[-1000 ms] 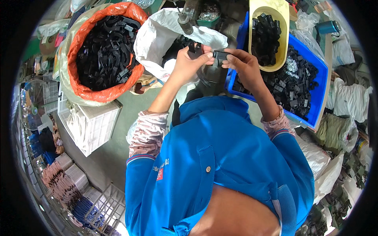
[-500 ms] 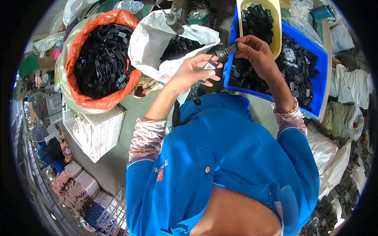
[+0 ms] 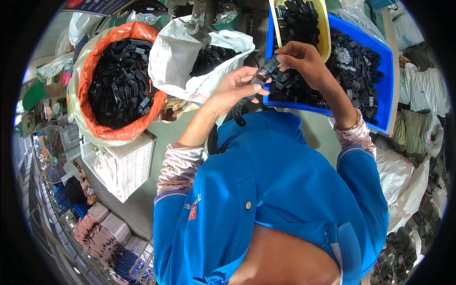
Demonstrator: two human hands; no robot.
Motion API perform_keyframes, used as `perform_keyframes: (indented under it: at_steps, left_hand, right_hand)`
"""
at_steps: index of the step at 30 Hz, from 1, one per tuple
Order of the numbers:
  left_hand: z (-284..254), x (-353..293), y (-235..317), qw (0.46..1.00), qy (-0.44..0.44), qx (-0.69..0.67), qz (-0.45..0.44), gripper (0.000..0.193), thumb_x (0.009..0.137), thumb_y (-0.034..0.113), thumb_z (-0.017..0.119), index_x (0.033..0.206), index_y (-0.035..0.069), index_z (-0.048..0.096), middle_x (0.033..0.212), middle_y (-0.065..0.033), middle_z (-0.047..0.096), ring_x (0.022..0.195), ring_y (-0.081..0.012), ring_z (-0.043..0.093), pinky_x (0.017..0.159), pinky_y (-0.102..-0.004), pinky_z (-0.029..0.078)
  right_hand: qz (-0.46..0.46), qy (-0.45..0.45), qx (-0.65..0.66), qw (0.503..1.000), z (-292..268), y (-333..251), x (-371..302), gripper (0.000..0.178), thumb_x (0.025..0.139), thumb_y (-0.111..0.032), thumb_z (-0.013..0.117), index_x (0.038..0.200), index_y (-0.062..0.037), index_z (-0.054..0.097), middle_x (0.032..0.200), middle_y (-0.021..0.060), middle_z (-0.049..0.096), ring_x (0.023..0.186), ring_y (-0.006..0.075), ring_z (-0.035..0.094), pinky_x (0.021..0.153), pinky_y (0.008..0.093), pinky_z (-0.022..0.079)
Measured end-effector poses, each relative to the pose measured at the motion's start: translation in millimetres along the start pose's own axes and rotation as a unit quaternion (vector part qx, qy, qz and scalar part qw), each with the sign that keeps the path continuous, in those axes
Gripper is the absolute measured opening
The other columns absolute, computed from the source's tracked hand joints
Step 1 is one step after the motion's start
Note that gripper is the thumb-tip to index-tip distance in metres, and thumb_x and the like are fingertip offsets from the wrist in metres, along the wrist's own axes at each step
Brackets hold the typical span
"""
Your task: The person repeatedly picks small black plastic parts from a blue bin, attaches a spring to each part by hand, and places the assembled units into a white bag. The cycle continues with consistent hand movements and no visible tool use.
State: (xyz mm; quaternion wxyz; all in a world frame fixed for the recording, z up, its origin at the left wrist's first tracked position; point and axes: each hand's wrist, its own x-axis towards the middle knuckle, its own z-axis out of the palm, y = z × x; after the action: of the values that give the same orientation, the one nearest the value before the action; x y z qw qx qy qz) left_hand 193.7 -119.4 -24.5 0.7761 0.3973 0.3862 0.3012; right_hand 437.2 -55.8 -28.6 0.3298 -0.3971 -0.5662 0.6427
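**Head view: two hands working one black plastic piece over the blue bin**

Head camera is showing both hands meeting at one small black plastic part, just at the near-left edge of the one blue bin. Left hand is cupping under it, fingers curled, thumb pressing the part. Right hand is pinching its upper end with fingertips. One yellow tub is sitting in the bin. Two sacks of black parts at left: one orange-lined sack, one white sack. One white crate below them.

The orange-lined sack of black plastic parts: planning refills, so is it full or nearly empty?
Nearly full. In the orange-lined sack, black plastic clips pile up close to its rolled-down rim.
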Motion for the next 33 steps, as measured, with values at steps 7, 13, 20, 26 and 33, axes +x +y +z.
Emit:
perform_keyframes:
  at_steps: [7, 13, 20, 26, 33]
  left_hand:
    - [5.6, 8.2, -6.7, 1.0, -0.001, 0.026, 0.017, 0.034, 0.093, 0.011, 0.064, 0.125, 0.003, 0.055, 0.123, -0.0102, 0.064, 0.1, -0.0219, 0.069, 0.072, -0.0288, 0.054]
    - [7.0, 12.9, -8.7, 1.0, 0.013, 0.022, 0.015, 0.031, 0.094, 0.008, 0.063, 0.123, 0.001, 0.055, 0.12, -0.0129, 0.066, 0.102, -0.0235, 0.069, 0.071, -0.0295, 0.055]
    - [9.8, 20.8, -9.2, 0.998, 0.017, 0.055, 0.033, 0.028, 0.092, 0.007, 0.066, 0.116, -0.001, 0.056, 0.107, -0.0115, 0.067, 0.093, -0.0215, 0.069, 0.069, -0.0287, 0.054]
    - [19.8, 27.0, -6.2, 0.854, 0.116, 0.459, 0.216, 0.045, 0.077, 0.012, 0.077, 0.119, 0.005, 0.063, 0.102, -0.0122, 0.065, 0.086, -0.0241, 0.064, 0.072, -0.0333, 0.051]
    - [52.5, 42.0, 13.7, 0.86, 0.062, 0.476, 0.172, 0.044, 0.08, 0.007, 0.071, 0.122, 0.001, 0.059, 0.104, -0.0172, 0.061, 0.083, -0.0365, 0.063, 0.072, -0.0404, 0.052]
  right_hand:
    - [0.013, -0.016, -0.005, 1.0, -6.2, 5.2, -2.2, 0.024, 0.09, -0.017, 0.07, 0.103, 0.0028, 0.065, 0.09, 0.0053, 0.066, 0.081, 0.0115, 0.064, 0.076, 0.0263, 0.052]
    - [0.018, -0.013, 0.028, 0.999, -0.8, 8.9, -6.1, 0.023, 0.089, -0.017, 0.071, 0.101, 0.0022, 0.065, 0.089, 0.0046, 0.066, 0.081, 0.0112, 0.063, 0.076, 0.0264, 0.052]
    - [-0.007, 0.031, 0.022, 0.999, 16.7, 16.3, -17.6, 0.021, 0.091, -0.016, 0.069, 0.101, 0.0022, 0.065, 0.089, 0.0039, 0.065, 0.082, 0.0099, 0.061, 0.074, 0.0251, 0.05]
    - [0.033, 0.088, 0.125, 0.988, 23.1, 23.5, -37.4, 0.02, 0.094, -0.019, 0.066, 0.098, 0.0003, 0.064, 0.091, 0.0045, 0.066, 0.085, 0.0095, 0.062, 0.075, 0.025, 0.055]
    - [0.002, 0.222, 0.229, 0.948, 42.8, 36.5, -57.3, 0.015, 0.087, -0.01, 0.073, 0.082, -0.0022, 0.062, 0.077, 0.0038, 0.066, 0.068, 0.0083, 0.062, 0.063, 0.0219, 0.052]
